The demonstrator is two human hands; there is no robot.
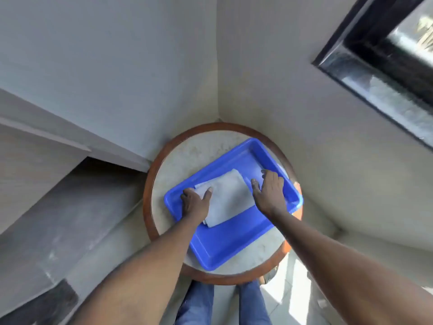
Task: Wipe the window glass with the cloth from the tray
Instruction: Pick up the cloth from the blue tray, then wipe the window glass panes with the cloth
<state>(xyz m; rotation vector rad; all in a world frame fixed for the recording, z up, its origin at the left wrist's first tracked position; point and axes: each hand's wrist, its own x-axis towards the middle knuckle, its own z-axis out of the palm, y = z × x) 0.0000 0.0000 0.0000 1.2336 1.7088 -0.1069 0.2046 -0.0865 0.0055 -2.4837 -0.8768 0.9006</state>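
A folded pale grey cloth (228, 198) lies inside a blue plastic tray (230, 242) on a small round table. My left hand (195, 204) rests on the cloth's left edge, thumb on top and fingers curled at its corner. My right hand (269, 193) lies flat in the tray just right of the cloth, fingers spread, thumb touching the cloth's right edge. The window glass (419, 31) with its black frame sits high on the right wall.
The round table (178, 160) has a brown wooden rim and a pale top and stands in a wall corner. A black window sill (375, 90) juts from the right wall. Stepped grey ledges (58, 184) fill the left side. My legs in jeans (199, 306) are below the table.
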